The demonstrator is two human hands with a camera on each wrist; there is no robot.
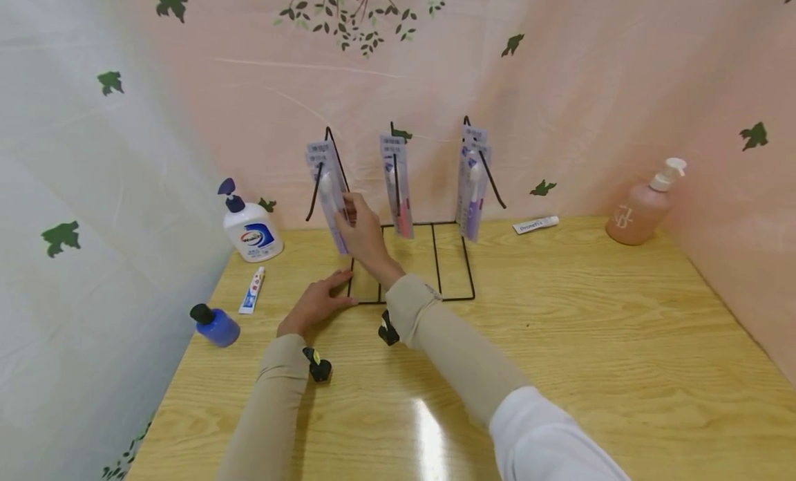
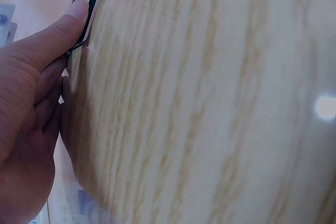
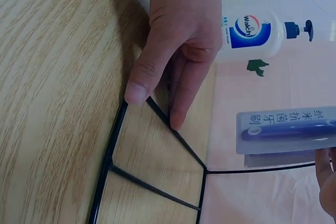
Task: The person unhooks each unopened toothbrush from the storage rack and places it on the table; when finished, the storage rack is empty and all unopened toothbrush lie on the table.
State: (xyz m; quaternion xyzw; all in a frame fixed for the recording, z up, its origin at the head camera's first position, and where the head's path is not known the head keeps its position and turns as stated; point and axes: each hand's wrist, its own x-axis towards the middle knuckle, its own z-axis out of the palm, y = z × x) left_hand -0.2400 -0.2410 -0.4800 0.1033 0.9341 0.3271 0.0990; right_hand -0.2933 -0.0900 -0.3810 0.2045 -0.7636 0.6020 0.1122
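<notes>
A black wire display rack [image 1: 457, 299] stands on the table, with packaged toothbrushes on its three hooks. My right hand [image 1: 367, 236] pinches the right edge of a toothbrush package [image 1: 326, 184] on the left hook. In the right wrist view, fingers [image 3: 324, 174] of that hand show at the edge of the purple toothbrush package [image 3: 289, 129]. My left hand [image 1: 320, 298] rests at the front left corner of the rack's base. Its thumb lies on the corner and a straight finger reaches along the side wire, as the right wrist view shows. More packages [image 1: 398, 191] hang at the middle and right [image 1: 472, 191].
To the left stand a white pump bottle [image 1: 253, 232], a small toothpaste tube [image 1: 251, 291] and a blue bottle [image 1: 218, 327] with a dark cap. At the right back lie a white tube [image 1: 536, 224] and a pink pump bottle [image 1: 639, 211]. A patterned curtain [image 1: 423, 80] backs the table.
</notes>
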